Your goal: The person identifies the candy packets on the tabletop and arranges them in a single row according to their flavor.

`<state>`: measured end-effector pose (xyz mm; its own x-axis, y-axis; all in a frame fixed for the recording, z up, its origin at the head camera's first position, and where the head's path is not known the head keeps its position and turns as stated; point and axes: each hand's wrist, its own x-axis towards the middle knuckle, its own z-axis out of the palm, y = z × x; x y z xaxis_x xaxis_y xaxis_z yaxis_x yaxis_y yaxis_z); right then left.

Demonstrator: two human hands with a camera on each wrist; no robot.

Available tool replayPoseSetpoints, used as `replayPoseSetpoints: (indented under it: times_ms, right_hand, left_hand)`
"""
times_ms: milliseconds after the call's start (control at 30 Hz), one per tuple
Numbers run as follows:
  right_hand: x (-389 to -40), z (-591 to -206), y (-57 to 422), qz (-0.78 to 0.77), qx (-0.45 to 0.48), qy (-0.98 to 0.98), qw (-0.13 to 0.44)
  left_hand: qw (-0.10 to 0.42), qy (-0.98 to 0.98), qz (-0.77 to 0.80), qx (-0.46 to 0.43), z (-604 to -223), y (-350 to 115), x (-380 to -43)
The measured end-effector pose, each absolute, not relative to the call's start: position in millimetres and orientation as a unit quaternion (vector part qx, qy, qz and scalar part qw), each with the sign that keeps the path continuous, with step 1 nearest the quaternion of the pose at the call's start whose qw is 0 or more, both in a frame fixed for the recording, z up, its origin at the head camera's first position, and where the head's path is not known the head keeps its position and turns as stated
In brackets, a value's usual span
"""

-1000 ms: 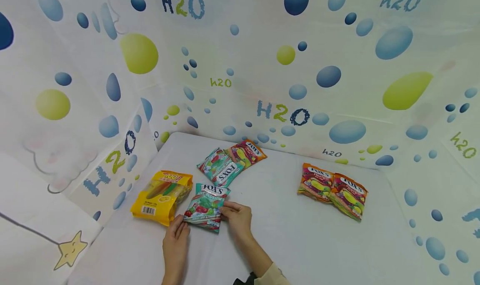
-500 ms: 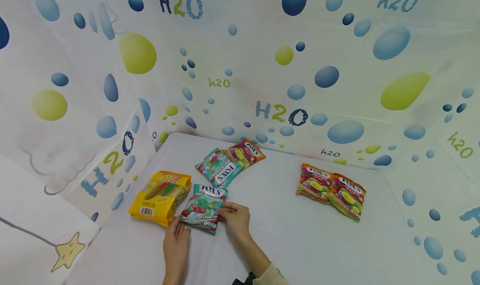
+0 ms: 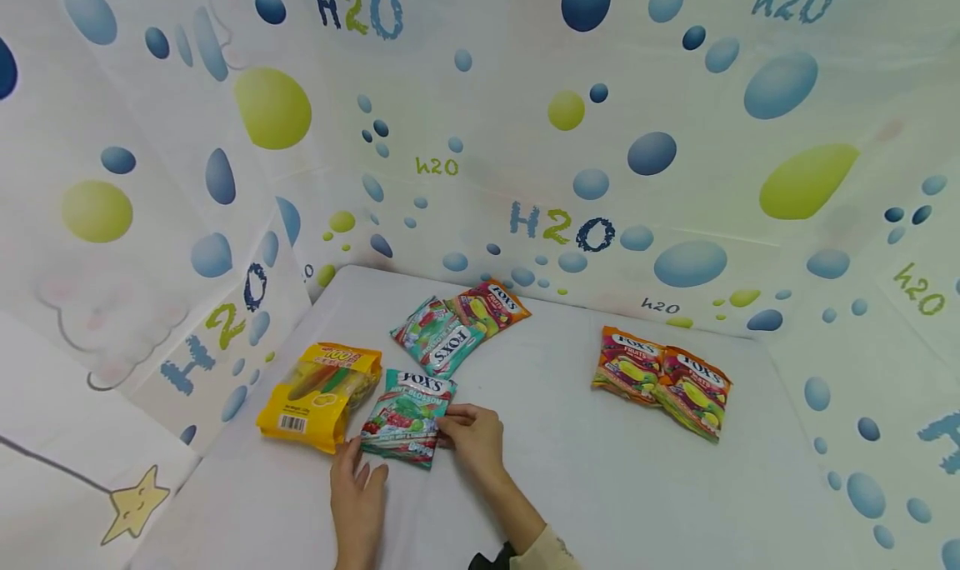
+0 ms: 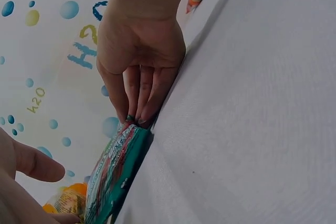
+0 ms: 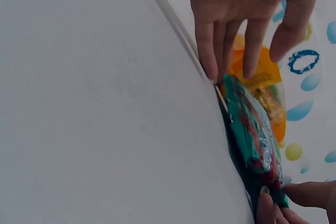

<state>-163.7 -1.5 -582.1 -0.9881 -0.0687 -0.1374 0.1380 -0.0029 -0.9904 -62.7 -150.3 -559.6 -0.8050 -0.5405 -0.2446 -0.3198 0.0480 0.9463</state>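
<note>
Right now, the teal packet lies face up on the white counter, with a hand at each side. Taking its centre as the middle of the dial in the head view, the right hand sits at four o'clock, its grip pinched on the packet's edge, thumb above and fingertips below. The left hand is at seven o'clock, its grip loose, thumb apart from the fingers; the fingertips reach the near-left corner, though whether they touch it I cannot tell. A yellow bag stands just beside it toward nine o'clock, while a second teal packet and an orange packet overlap near one o'clock. Well apart, around three o'clock, lie two more orange packets. The held packet looks light and soft, probably loose sweets in glossy film, so its middle would likely shift and sag under a one-sided lift. The film may be slippery; the flat sealed ends at twelve and six o'clock should give a firmer pinch, and cupping both sides would keep the contents level.
</note>
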Motion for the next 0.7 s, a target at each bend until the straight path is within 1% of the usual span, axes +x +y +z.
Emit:
replayPoseSetpoints:
  times_ms: [300, 700]
  right_hand:
    - [-172, -578, 10, -0.69, 0.028, 0.717, 0.099]
    - [-175, -576, 15, -0.68, 0.04, 0.728, 0.081]
  left_hand:
    - [0.081, -0.721, -0.603, 0.333, -554, -147, -61]
    - [0.101, -0.676, -0.645, 0.341, -534, -141, -61]
